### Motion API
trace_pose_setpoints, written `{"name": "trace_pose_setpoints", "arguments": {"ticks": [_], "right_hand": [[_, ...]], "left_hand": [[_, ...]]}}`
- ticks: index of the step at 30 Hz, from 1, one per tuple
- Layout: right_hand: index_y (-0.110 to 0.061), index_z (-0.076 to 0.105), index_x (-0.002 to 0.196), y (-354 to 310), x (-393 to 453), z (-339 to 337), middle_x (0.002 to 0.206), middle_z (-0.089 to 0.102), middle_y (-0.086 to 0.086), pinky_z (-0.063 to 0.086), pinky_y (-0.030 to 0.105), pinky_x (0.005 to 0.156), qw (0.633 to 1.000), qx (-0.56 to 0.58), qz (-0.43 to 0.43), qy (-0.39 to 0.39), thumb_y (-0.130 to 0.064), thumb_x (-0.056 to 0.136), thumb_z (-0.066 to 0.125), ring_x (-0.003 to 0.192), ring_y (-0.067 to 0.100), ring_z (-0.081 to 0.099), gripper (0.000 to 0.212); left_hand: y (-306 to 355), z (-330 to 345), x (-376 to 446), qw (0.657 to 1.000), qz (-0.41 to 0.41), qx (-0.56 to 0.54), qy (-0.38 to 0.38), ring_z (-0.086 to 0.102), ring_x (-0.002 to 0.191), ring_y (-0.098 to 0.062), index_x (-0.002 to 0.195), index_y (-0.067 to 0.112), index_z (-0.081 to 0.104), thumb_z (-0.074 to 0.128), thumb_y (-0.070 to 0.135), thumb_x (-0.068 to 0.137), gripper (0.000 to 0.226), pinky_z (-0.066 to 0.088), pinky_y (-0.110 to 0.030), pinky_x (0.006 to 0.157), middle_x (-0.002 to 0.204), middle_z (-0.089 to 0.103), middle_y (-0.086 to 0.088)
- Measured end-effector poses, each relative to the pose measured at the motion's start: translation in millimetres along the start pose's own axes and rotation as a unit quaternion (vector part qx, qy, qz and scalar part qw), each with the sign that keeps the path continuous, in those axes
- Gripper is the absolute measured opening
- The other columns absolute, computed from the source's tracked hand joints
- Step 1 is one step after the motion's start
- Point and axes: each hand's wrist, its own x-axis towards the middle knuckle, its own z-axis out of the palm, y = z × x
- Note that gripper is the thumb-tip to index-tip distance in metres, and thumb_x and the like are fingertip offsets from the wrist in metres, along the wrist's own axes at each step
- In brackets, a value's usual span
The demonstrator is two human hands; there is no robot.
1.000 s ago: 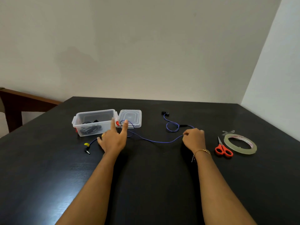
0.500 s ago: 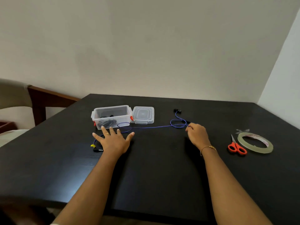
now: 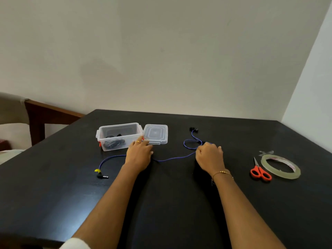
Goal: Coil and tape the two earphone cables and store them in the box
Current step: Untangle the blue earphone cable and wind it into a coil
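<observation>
A blue earphone cable (image 3: 172,158) lies stretched across the black table (image 3: 170,203). Its black plug with a yellow tag (image 3: 101,175) is at the left and its earbuds (image 3: 194,129) are at the back. My left hand (image 3: 139,154) covers the cable's middle with its fingers curled down over it, just in front of the box. My right hand (image 3: 209,156) is curled and pinches the cable beside a loop (image 3: 188,145). The clear plastic box (image 3: 107,129) holds a coiled black earphone cable (image 3: 114,143).
The box's clear lid (image 3: 156,134) lies flat against the box's right side. Red-handled scissors (image 3: 260,173) and a roll of clear tape (image 3: 280,166) sit at the right, with a loose tape scrap (image 3: 266,152) behind them. A wooden chair (image 3: 45,114) stands beyond the table's left edge.
My left hand went from flat with spread fingers to curled over the cable, closer to the box and lid. The cable now sags between my hands. My right hand keeps its hold.
</observation>
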Motion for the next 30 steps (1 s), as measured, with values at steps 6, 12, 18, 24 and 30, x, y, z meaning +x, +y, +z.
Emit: {"name": "trace_pose_setpoints", "arguments": {"ticks": [6, 12, 18, 24, 30], "right_hand": [[-0.008, 0.068, 0.102, -47.7, -13.7, 10.5, 0.100, 0.063, 0.010, 0.049, 0.040, 0.084, 0.964, 0.109, -0.243, 0.012, -0.038, 0.083, 0.049, 0.097, 0.027, 0.056, 0.040], [-0.006, 0.053, 0.123, -93.6, -31.3, 36.8, 0.120, 0.055, 0.013, 0.040, 0.033, 0.096, 0.941, 0.127, -0.302, -0.082, -0.021, 0.086, 0.060, 0.108, 0.026, 0.050, 0.040], [-0.001, 0.062, 0.107, -90.6, -27.2, 47.0, 0.104, 0.059, 0.018, 0.046, 0.043, 0.081, 0.959, 0.063, -0.270, -0.061, 0.003, 0.087, 0.044, 0.097, 0.033, 0.051, 0.027], [-0.006, 0.050, 0.120, -83.2, -24.6, 40.5, 0.114, 0.047, 0.013, 0.045, 0.032, 0.084, 0.975, 0.112, -0.191, -0.004, 0.013, 0.082, 0.040, 0.097, 0.025, 0.049, 0.044], [-0.001, 0.060, 0.109, -79.9, -16.3, 34.5, 0.104, 0.042, 0.010, 0.036, 0.014, 0.076, 0.932, 0.354, -0.060, 0.052, 0.013, 0.087, 0.033, 0.083, 0.013, 0.046, 0.038]], "left_hand": [[0.7, 5.9, 1.2, 0.999, -0.043, 0.018, 0.002, 0.028, 0.134, -0.027, 0.128, 0.024, 0.051, 0.038, 0.040, 0.095, 0.038, 0.024, -0.045, 0.108, 0.139, 0.040, -0.007], [-8.6, 11.3, -2.2, 0.960, -0.010, -0.276, 0.044, 0.049, 0.108, -0.026, 0.139, 0.011, 0.038, 0.049, -0.002, 0.087, 0.054, 0.039, -0.030, 0.098, 0.125, 0.044, -0.015], [-16.0, 6.8, -5.7, 0.904, -0.142, -0.390, 0.104, 0.053, 0.094, -0.021, 0.117, 0.001, 0.056, 0.045, -0.015, 0.080, 0.041, 0.041, -0.021, 0.083, 0.116, 0.050, -0.020], [-10.3, 3.7, -10.4, 0.934, -0.169, -0.309, 0.056, 0.058, 0.092, -0.022, 0.097, 0.003, 0.071, 0.057, 0.013, 0.085, 0.021, 0.042, -0.028, 0.079, 0.105, 0.066, -0.015], [2.7, -1.1, -8.6, 0.886, -0.179, -0.427, 0.035, 0.053, 0.093, -0.020, 0.117, 0.006, 0.058, 0.044, 0.011, 0.092, 0.030, 0.039, -0.030, 0.083, 0.110, 0.063, -0.016]]}}
